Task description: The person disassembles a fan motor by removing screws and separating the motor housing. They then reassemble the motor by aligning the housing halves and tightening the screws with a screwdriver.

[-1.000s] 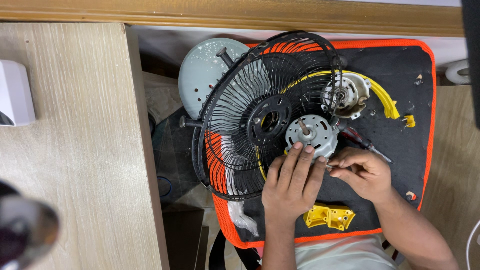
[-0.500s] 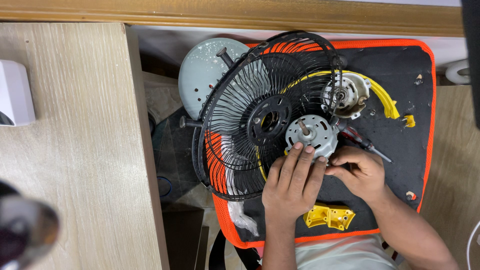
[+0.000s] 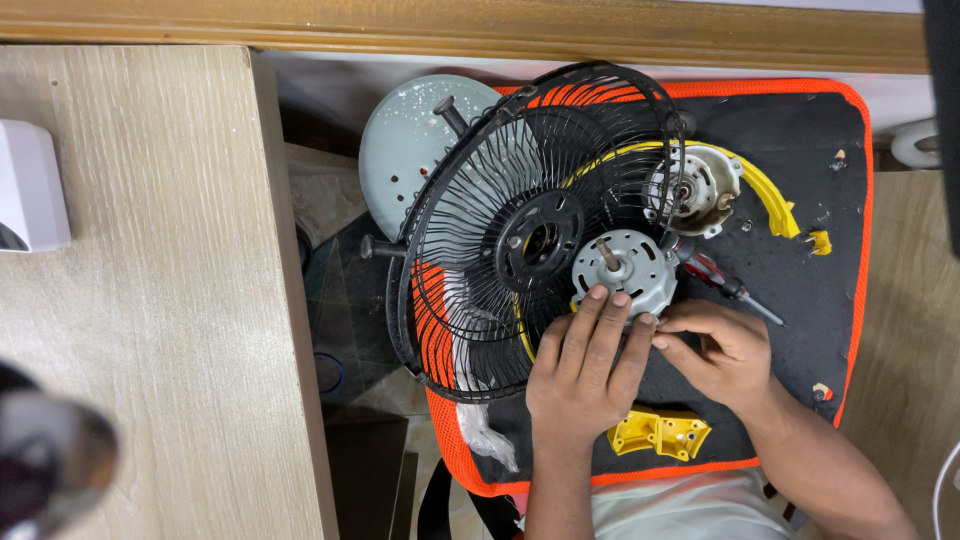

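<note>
Blurred dark object [image 3: 45, 455], bottom-left corner

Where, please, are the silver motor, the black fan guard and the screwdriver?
silver motor [image 3: 625, 268], head view, its round face.
black fan guard [image 3: 470, 240], head view, its wire ribs.
screwdriver [image 3: 715, 278], head view, its handle.

A pale wood-grain counter [image 3: 150, 280] fills the left of the frame, evenly lit, with a white box-like object [image 3: 30, 185] at its left edge and a blurred dark round shape [image 3: 45, 465] in the lower left corner. Along the top runs a darker, glossy wooden rail [image 3: 450, 28], and just below it shows a strip of whitish wall [image 3: 330, 85]. Between the counter and the orange-edged mat, a gap opens onto a dim, shadowed floor [image 3: 350, 300] of dark greenish tiles, while more pale wood [image 3: 905, 300] lies at the right edge.
</note>
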